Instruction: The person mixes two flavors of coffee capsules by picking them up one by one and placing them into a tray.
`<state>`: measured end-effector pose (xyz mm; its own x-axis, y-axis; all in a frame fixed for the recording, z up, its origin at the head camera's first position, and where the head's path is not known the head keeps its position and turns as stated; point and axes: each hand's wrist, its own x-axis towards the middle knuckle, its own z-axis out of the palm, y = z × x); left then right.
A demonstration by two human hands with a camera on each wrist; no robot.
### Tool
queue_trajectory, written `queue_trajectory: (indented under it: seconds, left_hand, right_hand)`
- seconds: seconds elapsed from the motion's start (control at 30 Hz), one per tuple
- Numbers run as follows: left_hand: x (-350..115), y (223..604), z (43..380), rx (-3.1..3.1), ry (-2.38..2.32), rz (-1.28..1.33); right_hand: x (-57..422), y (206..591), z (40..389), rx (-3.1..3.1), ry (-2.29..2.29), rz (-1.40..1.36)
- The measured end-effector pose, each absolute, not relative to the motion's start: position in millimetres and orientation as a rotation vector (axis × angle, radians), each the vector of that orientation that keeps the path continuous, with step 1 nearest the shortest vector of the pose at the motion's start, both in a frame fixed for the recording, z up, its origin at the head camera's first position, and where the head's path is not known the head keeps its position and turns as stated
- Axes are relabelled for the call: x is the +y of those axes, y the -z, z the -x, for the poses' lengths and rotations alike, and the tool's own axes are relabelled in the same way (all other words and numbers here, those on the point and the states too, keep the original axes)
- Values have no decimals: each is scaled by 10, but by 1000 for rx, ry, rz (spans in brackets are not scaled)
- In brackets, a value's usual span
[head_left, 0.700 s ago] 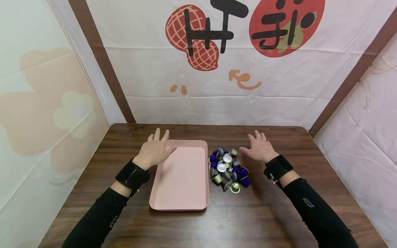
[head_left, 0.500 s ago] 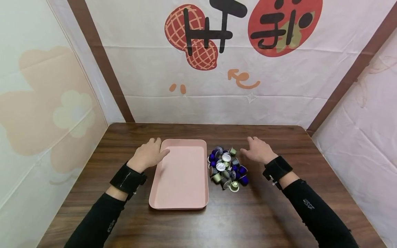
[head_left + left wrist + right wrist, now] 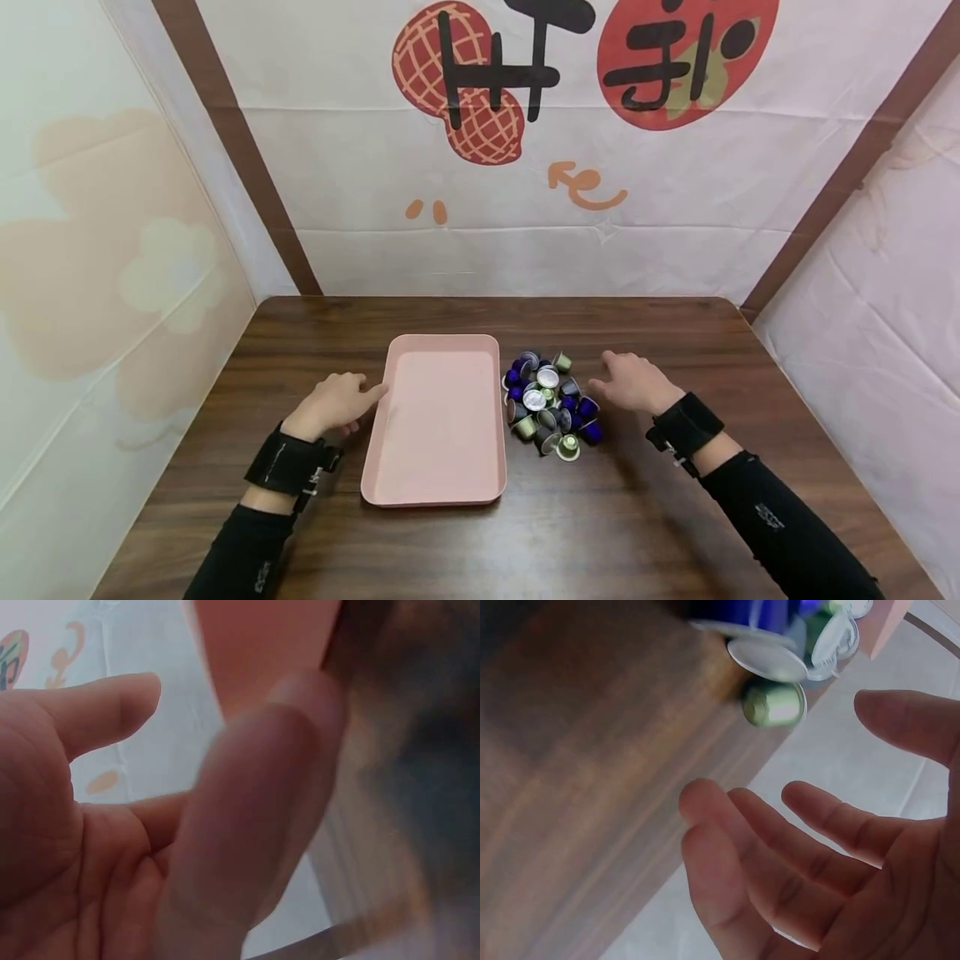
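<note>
A pile of coffee capsules [image 3: 547, 401] in blue, green, grey and silver lies on the table, just right of a pink tray [image 3: 435, 425]. My left hand [image 3: 330, 404] is at the tray's left side, its thumb tip at the rim and its other fingers bent loosely. Nothing shows between those fingers in the left wrist view. Right of the pile, my right hand [image 3: 639, 383] holds nothing; its thumb points toward the capsules. In the right wrist view its fingers are relaxed and apart, near a green capsule [image 3: 774, 704] at the pile's edge.
The wooden table [image 3: 585, 533] extends around the tray and pile. A white printed cloth [image 3: 345, 167] hangs behind its far edge, with more cloth at both sides. Black bands [image 3: 291, 461] with cameras sit on both wrists.
My left hand has moved back toward me and left, off the tray's far corner, its fingers bending. My right hand has drawn slightly nearer, fingers less spread. Tray and capsules stay put.
</note>
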<state>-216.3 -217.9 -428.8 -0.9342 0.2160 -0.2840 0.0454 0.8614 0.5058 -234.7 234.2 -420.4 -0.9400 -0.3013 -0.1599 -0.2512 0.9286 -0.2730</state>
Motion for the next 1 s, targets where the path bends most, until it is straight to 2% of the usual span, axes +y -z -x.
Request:
queue_trajectory:
  seconds: [0.33,1.0]
  left_hand:
    - [-2210,4527,2118,2646,-864,-129]
    - [-2044,4615,2197,2675,-884,-183]
  right_hand:
    - [2329,4304,2189,2801,398,470]
    - [2309,4496,1974,2859,462,836]
